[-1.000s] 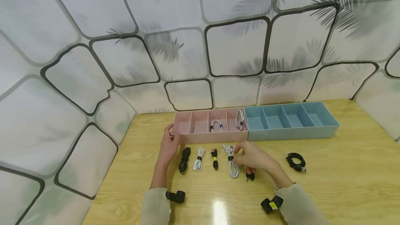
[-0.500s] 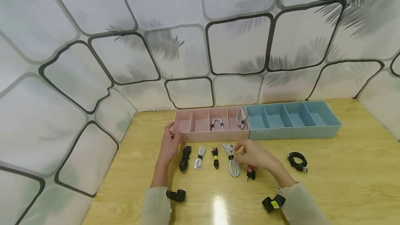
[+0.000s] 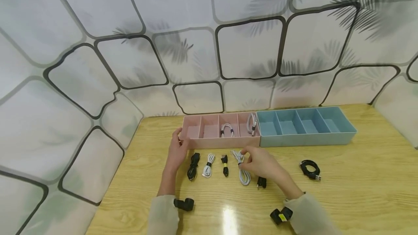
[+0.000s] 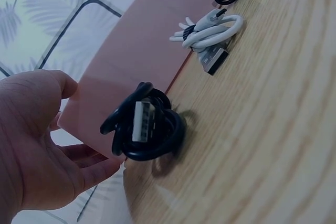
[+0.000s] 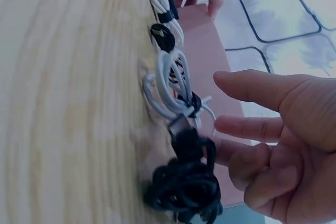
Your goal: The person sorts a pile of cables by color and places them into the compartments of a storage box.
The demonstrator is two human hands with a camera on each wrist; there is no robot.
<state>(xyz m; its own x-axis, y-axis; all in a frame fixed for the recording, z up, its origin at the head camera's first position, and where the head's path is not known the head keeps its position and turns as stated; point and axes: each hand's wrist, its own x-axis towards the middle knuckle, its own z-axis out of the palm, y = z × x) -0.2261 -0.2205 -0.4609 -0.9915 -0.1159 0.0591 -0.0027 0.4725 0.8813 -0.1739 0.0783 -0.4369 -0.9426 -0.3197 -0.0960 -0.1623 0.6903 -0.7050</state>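
My left hand (image 3: 176, 153) holds the left end of the pink divided box (image 3: 222, 143), thumb and fingers around its corner. Over the larger white cable (image 3: 244, 177), bound with a black tie, is my right hand (image 3: 261, 162). In the right wrist view its thumb and index finger are spread beside that cable (image 5: 170, 85). A small black cable (image 3: 261, 182) lies partly under the right hand. Left of the white cable lie a black cable with a yellow band (image 3: 225, 165), a smaller white cable (image 3: 208, 166) and a thick black cable (image 3: 193, 167).
A blue divided box (image 3: 305, 139) stands end to end with the pink one. Two bundled cables, one white (image 3: 227, 128) and one grey-white (image 3: 251, 123), sit in the pink box's right compartments. A coiled black USB cable (image 3: 310, 170) lies at the right. A patterned wall closes off the back.
My right hand has shifted slightly left, from the small black cable to over the larger white cable. The left hand stays on the pink box.
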